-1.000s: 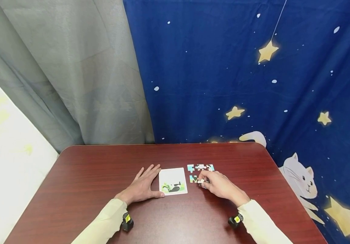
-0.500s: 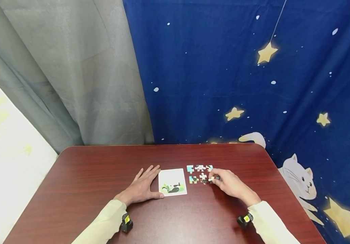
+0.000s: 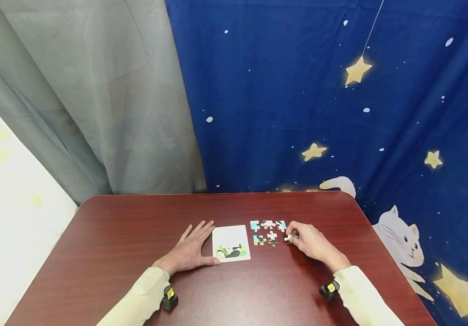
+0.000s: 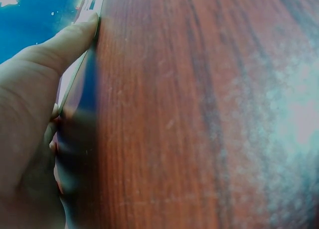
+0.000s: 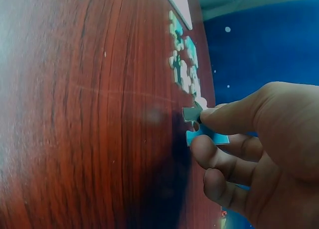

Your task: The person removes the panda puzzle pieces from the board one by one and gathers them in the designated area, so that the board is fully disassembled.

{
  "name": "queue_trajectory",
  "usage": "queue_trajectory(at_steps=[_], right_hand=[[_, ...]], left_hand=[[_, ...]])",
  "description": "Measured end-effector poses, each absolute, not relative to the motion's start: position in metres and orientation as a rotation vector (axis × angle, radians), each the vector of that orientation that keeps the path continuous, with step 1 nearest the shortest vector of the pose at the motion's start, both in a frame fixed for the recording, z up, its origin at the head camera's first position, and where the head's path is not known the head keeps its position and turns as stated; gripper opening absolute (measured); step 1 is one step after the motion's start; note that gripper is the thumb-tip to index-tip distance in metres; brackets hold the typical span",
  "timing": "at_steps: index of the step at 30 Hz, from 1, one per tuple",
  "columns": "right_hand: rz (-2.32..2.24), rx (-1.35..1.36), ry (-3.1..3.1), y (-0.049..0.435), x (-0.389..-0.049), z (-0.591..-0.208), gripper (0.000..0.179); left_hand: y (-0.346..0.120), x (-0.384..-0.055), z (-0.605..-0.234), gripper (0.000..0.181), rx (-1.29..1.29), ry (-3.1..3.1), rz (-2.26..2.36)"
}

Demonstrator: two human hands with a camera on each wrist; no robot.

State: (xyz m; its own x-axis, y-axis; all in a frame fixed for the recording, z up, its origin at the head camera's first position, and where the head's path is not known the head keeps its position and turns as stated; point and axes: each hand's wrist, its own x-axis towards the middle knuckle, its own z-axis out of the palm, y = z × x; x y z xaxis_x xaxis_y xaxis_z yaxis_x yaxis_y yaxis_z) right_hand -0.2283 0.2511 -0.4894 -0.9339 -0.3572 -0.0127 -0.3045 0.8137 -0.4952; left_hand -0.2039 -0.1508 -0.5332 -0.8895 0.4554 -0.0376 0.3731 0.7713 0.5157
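Observation:
My left hand [image 3: 189, 253] lies with fingers spread at the left edge of a square white puzzle board [image 3: 229, 235], thumb at its lower left corner. A panda picture with green leaves fills the board's lower part; its upper part is plain white. In the left wrist view the thumb [image 4: 65, 42] touches the board's edge. My right hand [image 3: 313, 244] pinches a jigsaw piece [image 5: 191, 114] between thumb and fingers, right of the other pieces. Three loose jigsaw pieces [image 3: 255, 226] form an upper row; below them lie another piece [image 3: 258, 240] and a white-and-dark piece [image 3: 272, 236].
The dark red wooden table [image 3: 127, 235] has rounded far corners. Behind it hang a grey curtain [image 3: 136, 113] and a blue curtain [image 3: 266, 90] with stars and a cat. A white surface [image 3: 9, 217] stands at the left.
My right hand has moved right from the middle of the lower row, uncovering the white-and-dark piece, and pinches a jigsaw piece at the row's right end. My left hand has stayed in place.

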Motion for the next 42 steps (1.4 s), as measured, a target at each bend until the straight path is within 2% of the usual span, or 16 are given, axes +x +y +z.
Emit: queue_trajectory(at_steps=[13,26,42], right_hand=[[-0.749,-0.532,2.912,0.244,-0.236,-0.499,0.011],[-0.748,-0.551,3.022,0.235,-0.238,-0.497,0.017],[-0.756,-0.792,2.913,0.167,-0.232,-0.497,0.015]], left_hand=[[-0.151,-0.204,-0.533,0.110,0.668,2.805,0.761],[-0.152,-0.202,-0.530,0.109,0.663,2.810,0.773],[-0.152,-0.204,-0.532,0.109,0.644,2.809,0.750]])
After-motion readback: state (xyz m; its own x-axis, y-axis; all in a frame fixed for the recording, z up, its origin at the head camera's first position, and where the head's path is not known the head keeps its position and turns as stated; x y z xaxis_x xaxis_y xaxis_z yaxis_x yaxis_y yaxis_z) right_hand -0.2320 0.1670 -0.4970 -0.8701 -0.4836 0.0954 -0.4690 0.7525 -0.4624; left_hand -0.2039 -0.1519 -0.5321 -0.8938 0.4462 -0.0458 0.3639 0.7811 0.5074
